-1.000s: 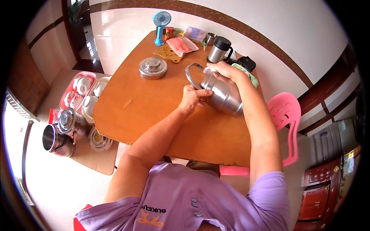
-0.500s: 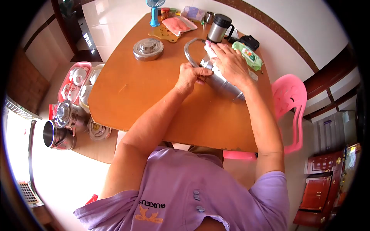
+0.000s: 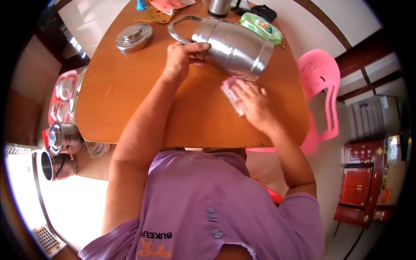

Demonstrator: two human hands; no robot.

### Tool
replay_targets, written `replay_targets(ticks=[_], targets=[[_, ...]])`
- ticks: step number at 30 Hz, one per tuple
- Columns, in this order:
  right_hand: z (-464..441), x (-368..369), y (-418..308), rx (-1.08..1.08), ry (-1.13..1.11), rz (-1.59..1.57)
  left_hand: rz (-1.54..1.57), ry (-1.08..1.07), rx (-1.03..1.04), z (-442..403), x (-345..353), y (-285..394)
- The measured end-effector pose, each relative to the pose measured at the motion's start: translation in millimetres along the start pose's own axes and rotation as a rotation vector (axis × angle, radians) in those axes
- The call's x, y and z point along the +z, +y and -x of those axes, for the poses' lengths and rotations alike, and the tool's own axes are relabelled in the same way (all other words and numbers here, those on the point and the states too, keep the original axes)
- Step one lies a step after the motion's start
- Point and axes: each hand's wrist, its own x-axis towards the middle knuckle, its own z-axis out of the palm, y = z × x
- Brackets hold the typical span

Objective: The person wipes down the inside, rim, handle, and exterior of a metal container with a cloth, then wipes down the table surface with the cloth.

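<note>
A shiny steel canister with a looped handle lies tilted on its side above the wooden table. My left hand grips it near the rim at its left end, thumb on top. Just below its right end, my right hand holds a folded pink and white cloth under its fingers, apart from the canister. The round steel lid rests on the table to the left.
At the table's far edge are a green wipes packet, a steel mug, a black pouch and a pink packet. A pink chair stands right; pots and bowls are left.
The canister has swung to a flatter angle, its base now raised at the right. My right hand with the cloth has come off its upper side and down toward me. The view has tilted down.
</note>
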Motion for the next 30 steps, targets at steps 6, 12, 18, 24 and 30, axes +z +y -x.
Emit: replay_targets(ticks=[6,12,18,24,30], targets=[[42.4,8.0,134.2,0.407,-0.050,0.193,0.011,0.008,-0.016,1.4,2.4,-3.6],[29.0,-3.8,187.5,0.359,0.029,0.331,0.046,0.068,-0.052,-2.8,-7.9,-8.7],[-44.1,4.8,149.0,0.786,0.095,0.171,-0.191,0.140,-0.093,-7.4,-10.3,-5.1],[-83.2,34.2,128.4,0.588,0.252,-0.144,-0.296,0.126,-0.176,-4.2,-11.7,10.3],[-79.9,58.4,157.3,0.572,0.426,-1.095,-0.346,0.032,-0.286,-0.3,-12.7,28.2]])
